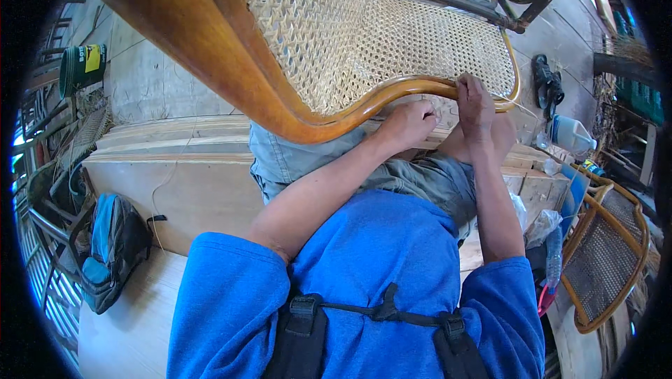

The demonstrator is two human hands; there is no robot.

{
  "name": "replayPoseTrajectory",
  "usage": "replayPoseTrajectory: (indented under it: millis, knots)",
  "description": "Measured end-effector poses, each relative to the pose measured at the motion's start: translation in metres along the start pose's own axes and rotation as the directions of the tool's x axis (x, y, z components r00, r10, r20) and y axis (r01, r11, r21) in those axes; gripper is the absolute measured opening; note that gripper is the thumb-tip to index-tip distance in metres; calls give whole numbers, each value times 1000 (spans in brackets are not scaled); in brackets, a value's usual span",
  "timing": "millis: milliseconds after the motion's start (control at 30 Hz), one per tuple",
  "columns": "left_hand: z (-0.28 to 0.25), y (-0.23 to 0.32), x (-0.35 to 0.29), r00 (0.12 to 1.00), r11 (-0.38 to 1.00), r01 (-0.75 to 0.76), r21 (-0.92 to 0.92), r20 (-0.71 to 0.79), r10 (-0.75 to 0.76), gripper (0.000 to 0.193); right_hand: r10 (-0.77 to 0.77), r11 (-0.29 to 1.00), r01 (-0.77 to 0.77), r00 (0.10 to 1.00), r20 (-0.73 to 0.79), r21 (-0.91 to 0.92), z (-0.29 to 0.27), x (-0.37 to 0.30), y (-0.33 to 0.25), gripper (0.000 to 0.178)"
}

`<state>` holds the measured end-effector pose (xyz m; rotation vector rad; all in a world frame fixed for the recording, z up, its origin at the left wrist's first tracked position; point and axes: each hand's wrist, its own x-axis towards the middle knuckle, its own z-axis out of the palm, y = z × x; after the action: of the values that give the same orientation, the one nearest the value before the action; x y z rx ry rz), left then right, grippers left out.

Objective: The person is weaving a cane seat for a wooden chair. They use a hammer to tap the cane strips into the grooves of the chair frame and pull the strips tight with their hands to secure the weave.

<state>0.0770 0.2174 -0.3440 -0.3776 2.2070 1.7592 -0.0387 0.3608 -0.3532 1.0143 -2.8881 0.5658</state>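
Across my lap lies a curved rattan chair with a varnished orange-brown frame and woven cane panels. My left hand is closed just below the chair's front rail, thumb and fingers pinched together; whatever they hold is too small or hidden to make out. Further right, my right hand bends its fingers over the same rail, close to the panel's corner. A thin pale strand sticks out from the rail beside it. My thighs support the lower bend of the frame.
A layered wooden bench is under me. Left are a dark green bucket and a backpack. To the right are black sandals, a white jug, a plastic bottle and another cane-panelled frame.
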Motion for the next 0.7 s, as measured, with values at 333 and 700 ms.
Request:
replayPoseTrajectory:
  millis: [333,700]
  knots:
    - [1,1,-1,999,1000,-25,-9,-44,25,29,50,999,-51,998,41,18,3,8,7,9]
    - [-4,7,-2,1000,1000,-9,4,-3,9,30,63,996,-67,995,79,50,3,8,9,9]
